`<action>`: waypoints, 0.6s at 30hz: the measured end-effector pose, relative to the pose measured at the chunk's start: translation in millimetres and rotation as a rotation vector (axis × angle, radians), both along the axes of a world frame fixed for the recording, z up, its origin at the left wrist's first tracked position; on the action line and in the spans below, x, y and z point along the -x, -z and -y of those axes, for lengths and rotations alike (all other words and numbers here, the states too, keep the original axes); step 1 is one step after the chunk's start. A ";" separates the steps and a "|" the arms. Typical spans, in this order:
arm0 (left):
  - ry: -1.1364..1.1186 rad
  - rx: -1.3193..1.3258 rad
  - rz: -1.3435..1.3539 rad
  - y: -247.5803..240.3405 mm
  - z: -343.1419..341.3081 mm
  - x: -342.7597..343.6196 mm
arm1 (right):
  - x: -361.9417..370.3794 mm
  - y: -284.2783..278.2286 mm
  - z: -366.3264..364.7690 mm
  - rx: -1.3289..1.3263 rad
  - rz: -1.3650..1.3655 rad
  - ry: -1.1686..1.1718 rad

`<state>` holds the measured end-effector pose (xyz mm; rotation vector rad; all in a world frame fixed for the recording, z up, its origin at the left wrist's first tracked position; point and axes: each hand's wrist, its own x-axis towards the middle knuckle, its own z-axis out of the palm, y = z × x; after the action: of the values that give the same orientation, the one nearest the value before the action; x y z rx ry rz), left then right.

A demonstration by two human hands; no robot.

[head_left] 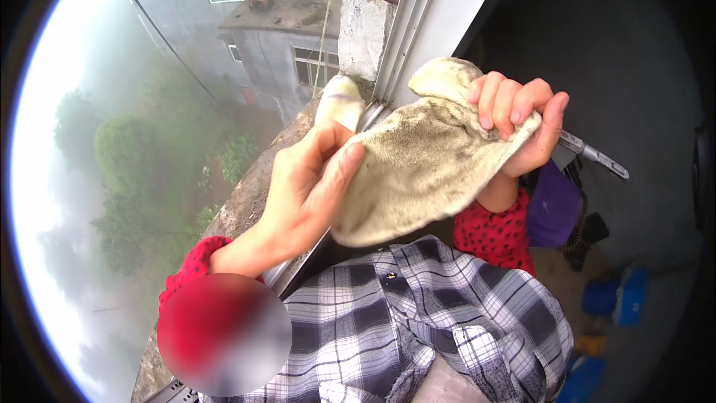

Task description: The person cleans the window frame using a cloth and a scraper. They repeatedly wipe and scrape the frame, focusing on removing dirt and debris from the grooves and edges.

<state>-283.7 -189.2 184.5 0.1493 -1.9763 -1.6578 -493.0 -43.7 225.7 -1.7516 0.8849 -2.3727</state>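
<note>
A pale, dirt-stained cloth hangs stretched between my two hands. My left hand pinches its left edge between thumb and fingers. With fingers curled into a fist, my right hand grips its bunched right side. A fold of the cloth sticks up beside the right knuckles. Beyond my left fingers shows another piece of pale fabric, resting by the ledge; whether it joins the cloth I cannot tell. The white window frame stands just behind the cloth.
A rough concrete ledge runs along my left, with a drop to trees and grey buildings outside. Past my right wrist is a metallic bar, near a purple item. Blue containers sit at lower right.
</note>
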 end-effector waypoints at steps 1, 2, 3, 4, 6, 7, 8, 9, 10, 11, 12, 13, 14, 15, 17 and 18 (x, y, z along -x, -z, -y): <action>0.054 -0.087 0.004 -11.2 -4.5 -7.6 | -1.2 -1.6 3.6 -0.012 -0.012 -0.006; 0.109 -0.174 0.008 -17.5 -8.1 -12.5 | -1.3 -2.7 6.1 -0.025 -0.024 -0.011; 0.134 -0.167 -0.003 -14.8 -7.8 -16.4 | -0.5 -3.3 10.9 -0.022 -0.078 0.005; 0.131 -0.164 -0.006 -13.9 -9.9 -15.6 | -0.9 -2.2 17.7 0.009 -0.113 0.048; 0.127 -0.160 -0.016 -11.5 -16.8 -11.1 | 4.7 -2.9 25.3 0.022 -0.294 0.164; 0.153 -0.214 0.057 -8.7 -17.7 -9.5 | 7.4 -3.2 27.7 0.004 -0.349 0.180; 0.173 -0.248 0.110 -6.7 -20.2 -8.0 | 8.9 -0.7 32.5 0.021 -0.373 0.193; 0.179 -0.240 0.109 -3.1 -22.8 -5.0 | 8.8 -1.4 35.3 0.036 -0.443 0.223; 0.185 -0.231 0.109 0.8 -25.5 -2.4 | 9.4 -2.7 37.1 0.052 -0.513 0.253; 0.200 -0.247 0.099 2.2 -27.6 -1.1 | 11.7 -4.0 38.1 0.111 -0.614 0.271; 0.207 -0.238 0.135 3.6 -29.1 -2.6 | 7.6 -8.1 38.3 0.141 -0.705 0.283; 0.219 -0.234 0.133 4.9 -30.9 -4.7 | 0.5 -10.6 35.1 0.083 -0.731 0.346; 0.231 -0.230 0.131 5.9 -31.9 -6.0 | -4.3 -12.2 33.6 0.025 -0.758 0.409; 0.248 -0.212 0.149 6.4 -33.4 -6.8 | -5.8 -12.4 32.6 0.018 -0.753 0.422; 0.280 -0.176 0.186 7.0 -36.0 -8.3 | -8.2 -12.0 31.8 0.002 -0.742 0.446; 0.314 -0.142 0.193 5.9 -37.1 -9.1 | -10.1 -11.4 31.7 -0.014 -0.734 0.458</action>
<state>-274.6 -152.2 178.6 0.0539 -2.1074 -2.0533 -483.0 -75.4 237.0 -2.7140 1.5078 -1.8766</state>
